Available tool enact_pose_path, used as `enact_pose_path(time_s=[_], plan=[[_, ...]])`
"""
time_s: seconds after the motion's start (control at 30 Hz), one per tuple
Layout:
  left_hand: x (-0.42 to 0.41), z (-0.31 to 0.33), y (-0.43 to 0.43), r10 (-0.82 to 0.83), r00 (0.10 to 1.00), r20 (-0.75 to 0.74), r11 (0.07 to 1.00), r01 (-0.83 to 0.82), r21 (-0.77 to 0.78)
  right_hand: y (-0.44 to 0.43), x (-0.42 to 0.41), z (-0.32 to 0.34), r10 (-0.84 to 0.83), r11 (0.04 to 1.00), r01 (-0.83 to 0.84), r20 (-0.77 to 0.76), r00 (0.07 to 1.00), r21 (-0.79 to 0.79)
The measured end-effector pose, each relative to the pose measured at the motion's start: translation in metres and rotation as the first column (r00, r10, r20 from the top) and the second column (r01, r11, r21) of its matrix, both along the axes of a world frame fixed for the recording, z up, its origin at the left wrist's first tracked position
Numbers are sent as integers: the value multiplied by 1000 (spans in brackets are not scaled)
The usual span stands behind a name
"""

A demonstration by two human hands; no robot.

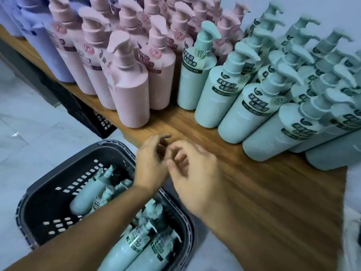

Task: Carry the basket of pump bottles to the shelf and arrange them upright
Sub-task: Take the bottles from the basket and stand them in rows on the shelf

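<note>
Basket (39,202): dark grey, slotted walls, sits on the pale tiled floor (29,124) just in front of and below the shelf's front edge; several mint pump bottles (86,200) lie on their sides inside it, pump heads pointing various ways. Shelf (273,182): wood-grain board; carries upright rows, with lavender bottles (46,51) far left, pink bottles (130,94) in the middle and mint bottles (211,98) to the right, packed close and many touching; the mint rows run off the right edge of view. Left hand (150,161): forearm crosses over the basket; hand is at the shelf's front edge above the basket's far corner; fingers loosely curled, nothing held. Right hand (193,173): just beside the left, over the shelf edge; fingers loosely bent, nothing held. Both hands are motion-blurred; fingertips very near each other; cannot tell if they touch. Black slotted crate (88,112) sits under the shelf on the left, partly hidden by the board.
</note>
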State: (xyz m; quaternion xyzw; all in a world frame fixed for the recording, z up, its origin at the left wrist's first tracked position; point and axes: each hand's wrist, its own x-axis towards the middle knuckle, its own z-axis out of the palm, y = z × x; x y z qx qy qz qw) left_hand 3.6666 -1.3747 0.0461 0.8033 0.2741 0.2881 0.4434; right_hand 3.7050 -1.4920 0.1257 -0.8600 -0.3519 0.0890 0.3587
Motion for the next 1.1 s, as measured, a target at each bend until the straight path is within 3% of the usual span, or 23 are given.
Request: enact_pose_path(time_s=[0.1, 0.27, 0.37, 0.6, 0.8, 0.93, 1.1], plan=[[-59, -45, 24, 32, 982, -186, 999, -34, -7, 7, -50, -62, 36, 963, -138, -397, 917, -232], [-165, -119, 57, -29, 778, -628, 999, 2, -43, 16, -120, -157, -170, 878, -202, -678, 715, -433], [-219, -148, 73, -53, 641, -766, 994, -40, -102, 22, -149, -197, -306, 834, -159, -682, 665, -529], [-268, -200, 107, -95, 553, -828, 966, -150, -212, 57, -183, -256, -521, 815, 76, -671, 527, -574], [-252, -233, 141, -206, 517, -831, 954, -85, -289, 110, -202, -294, -559, 799, 197, -580, 592, -569], [-238, -257, 135, -328, 392, -859, 929, -31, -369, 119, -208, -316, -537, 796, 137, -581, 611, -590], [-245, -292, 131, -323, 495, -806, 901, -100, -422, 121, -215, -337, -474, 831, 126, -572, 669, -541]])
